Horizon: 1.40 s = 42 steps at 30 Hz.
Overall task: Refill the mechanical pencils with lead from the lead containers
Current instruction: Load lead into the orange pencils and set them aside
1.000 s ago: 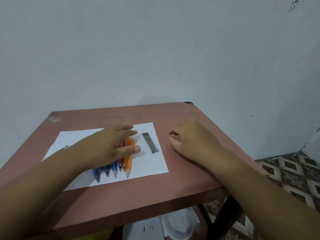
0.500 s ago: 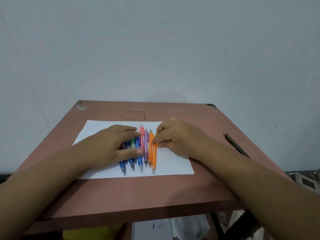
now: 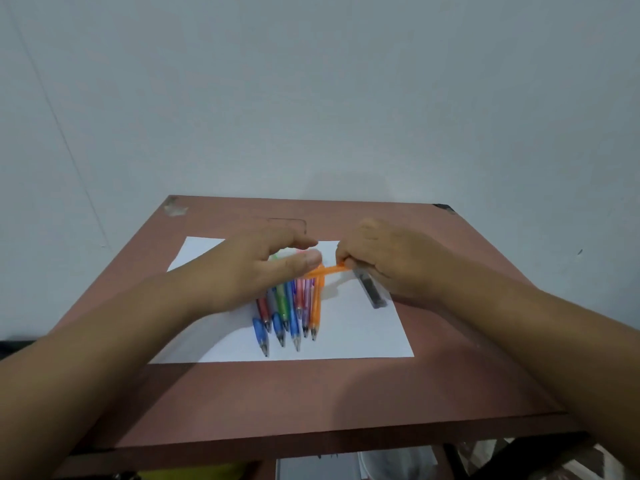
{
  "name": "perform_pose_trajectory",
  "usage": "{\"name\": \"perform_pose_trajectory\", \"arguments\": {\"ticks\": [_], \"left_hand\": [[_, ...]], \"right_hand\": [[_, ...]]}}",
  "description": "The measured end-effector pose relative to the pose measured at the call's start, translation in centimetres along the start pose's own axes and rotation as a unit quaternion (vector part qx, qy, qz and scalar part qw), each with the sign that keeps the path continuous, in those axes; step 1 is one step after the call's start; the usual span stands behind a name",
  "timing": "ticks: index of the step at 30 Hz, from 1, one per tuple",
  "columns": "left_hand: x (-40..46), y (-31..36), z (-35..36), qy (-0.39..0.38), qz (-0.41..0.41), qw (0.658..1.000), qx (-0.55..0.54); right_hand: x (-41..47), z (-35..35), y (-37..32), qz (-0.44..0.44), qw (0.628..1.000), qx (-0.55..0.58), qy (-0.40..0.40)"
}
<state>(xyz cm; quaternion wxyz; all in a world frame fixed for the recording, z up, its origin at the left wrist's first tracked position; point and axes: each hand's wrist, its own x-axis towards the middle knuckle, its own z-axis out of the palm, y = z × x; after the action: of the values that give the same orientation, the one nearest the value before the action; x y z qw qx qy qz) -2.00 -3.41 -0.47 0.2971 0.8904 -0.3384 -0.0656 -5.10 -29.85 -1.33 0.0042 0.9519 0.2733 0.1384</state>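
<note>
Orange pencil [image 3: 329, 270], white paper [image 3: 363, 337]

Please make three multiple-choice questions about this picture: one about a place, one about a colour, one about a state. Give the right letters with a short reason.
1. Where does the dark lead container lie?
A. on the white paper
B. on the floor
C. on top of the pencil row

2. What colour is the pencil that the right hand lifts?
A. blue
B. orange
C. green

3. What is the left hand doing?
A. holding the lead container
B. hanging off the table
C. resting flat over the pencil row

Answers: A, it lies on the sheet beside the right hand; B, its barrel is orange; C, straight fingers cover the pencils.
</note>
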Motion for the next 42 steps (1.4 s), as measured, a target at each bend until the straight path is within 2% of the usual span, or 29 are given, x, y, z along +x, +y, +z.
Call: {"name": "perform_pose_trajectory", "arguments": {"ticks": [2, 4, 7, 9, 12, 20, 21, 23, 25, 27, 33, 42], "left_hand": [[0.8, 0.9, -0.4, 0.014, -0.006, 0.999, -0.038], [2.0, 1.3, -0.7, 0.037, -0.010, 0.999, -0.017], [3.9, 1.0, -1.4, 0.101, -0.019, 0.995, 0.014], [4.7, 0.0, -2.0, 0.136, -0.039, 0.990, -0.007], [5.4, -1.9, -2.6, 0.157, -0.069, 0.985, -0.032], [4.8, -4.6, -1.9, 0.171, -0.061, 0.982, -0.047], [4.7, -4.8, -1.9, 0.174, -0.061, 0.982, -0.033], [4.5, -5.3, -2.1, 0.177, -0.063, 0.982, 0.019], [4.2, -5.8, -2.3, 0.184, -0.050, 0.980, 0.054], [4.2, -6.1, -2.6, 0.185, -0.038, 0.980, 0.056], [4.7, -6.2, -2.5, 0.184, -0.029, 0.980, 0.077], [5.2, -6.0, -1.9, 0.186, -0.025, 0.978, 0.086]], "right_hand": [[0.6, -0.2, -0.3, 0.037, 0.999, 0.000, 0.007], [1.9, -0.8, -0.8, 0.069, 0.997, 0.017, 0.015], [3.7, -1.3, -1.2, 0.113, 0.986, 0.107, 0.058], [4.6, -1.0, -0.9, 0.180, 0.944, 0.246, 0.126], [5.1, -0.2, -0.7, 0.264, 0.846, 0.423, 0.191], [5.8, 1.6, -1.0, 0.287, 0.785, 0.494, 0.240], [5.7, 1.8, -0.8, 0.290, 0.793, 0.479, 0.241], [5.3, 2.1, 0.1, 0.294, 0.844, 0.395, 0.215], [4.8, 2.2, 0.9, 0.284, 0.902, 0.292, 0.141], [4.5, 2.2, 1.6, 0.272, 0.930, 0.235, 0.075], [5.0, 2.3, 1.8, 0.224, 0.962, 0.156, 0.022], [5.0, 2.1, 1.2, 0.224, 0.953, 0.205, 0.014]]}}
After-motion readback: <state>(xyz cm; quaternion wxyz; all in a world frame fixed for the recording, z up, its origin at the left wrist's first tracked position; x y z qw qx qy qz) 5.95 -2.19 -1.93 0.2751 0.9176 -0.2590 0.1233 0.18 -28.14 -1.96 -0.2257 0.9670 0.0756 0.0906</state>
